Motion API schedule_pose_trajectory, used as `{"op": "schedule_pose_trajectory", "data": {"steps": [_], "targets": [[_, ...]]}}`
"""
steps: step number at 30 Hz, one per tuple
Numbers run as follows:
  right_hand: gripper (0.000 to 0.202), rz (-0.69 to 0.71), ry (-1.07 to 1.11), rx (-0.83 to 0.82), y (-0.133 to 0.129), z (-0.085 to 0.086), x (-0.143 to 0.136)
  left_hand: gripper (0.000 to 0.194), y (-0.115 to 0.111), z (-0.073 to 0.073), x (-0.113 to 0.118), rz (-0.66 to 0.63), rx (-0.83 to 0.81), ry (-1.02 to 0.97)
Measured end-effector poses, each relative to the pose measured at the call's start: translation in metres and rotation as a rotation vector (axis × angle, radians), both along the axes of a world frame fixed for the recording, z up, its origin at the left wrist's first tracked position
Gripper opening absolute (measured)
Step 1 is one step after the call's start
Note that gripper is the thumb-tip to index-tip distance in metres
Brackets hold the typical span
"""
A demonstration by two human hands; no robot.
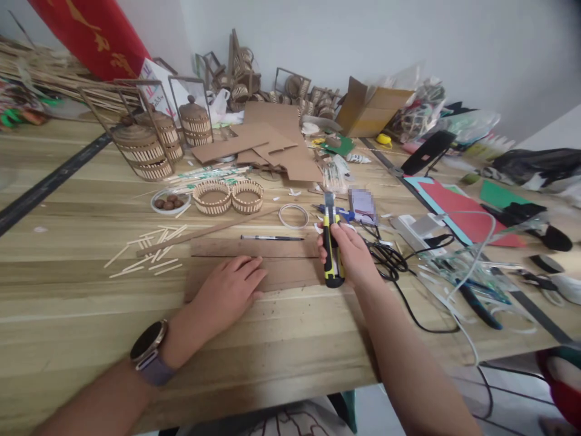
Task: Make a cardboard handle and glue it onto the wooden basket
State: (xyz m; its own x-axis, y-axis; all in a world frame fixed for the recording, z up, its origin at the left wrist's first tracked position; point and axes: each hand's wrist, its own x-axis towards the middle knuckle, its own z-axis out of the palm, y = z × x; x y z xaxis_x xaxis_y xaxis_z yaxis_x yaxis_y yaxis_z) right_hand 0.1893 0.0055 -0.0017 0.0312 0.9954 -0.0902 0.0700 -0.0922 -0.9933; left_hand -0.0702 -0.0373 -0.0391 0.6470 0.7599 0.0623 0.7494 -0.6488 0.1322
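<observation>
My right hand [351,248] is wrapped round a yellow and black utility knife [333,266], its blade end pointing away from me above the table. My left hand [231,280] lies flat, fingers outstretched, on a brown cardboard piece [285,275]. Just beyond that piece runs a narrow cardboard strip [218,247], with a black pen [272,238] by its far edge. A longer thin brown strip [204,230] slants across the table behind them. Close to the knife's tip lie a white ring [293,216] and a blue glue gun [345,214].
Loose small sticks [154,251] are scattered at left. Behind are two round stick-walled baskets [212,198], a bowl of brown balls [170,202] and cardboard sheets [272,139]. Black cable [390,257] and a white power strip [415,233] lie at right. Lidded handled baskets [145,148] stand back left.
</observation>
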Motion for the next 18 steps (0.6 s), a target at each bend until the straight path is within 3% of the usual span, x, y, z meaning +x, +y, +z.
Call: {"op": "schedule_pose_trajectory", "data": {"steps": [6,18], "targets": [[0.042,0.126,0.183,-0.145,-0.009,0.004,-0.018,0.033,0.002,0.001,-0.002,-0.003,-0.020,-0.033],[0.032,0.243,0.276,-0.161,-0.018,0.005,-0.026,0.036,0.002,-0.004,-0.004,-0.023,0.024,-0.010]]}}
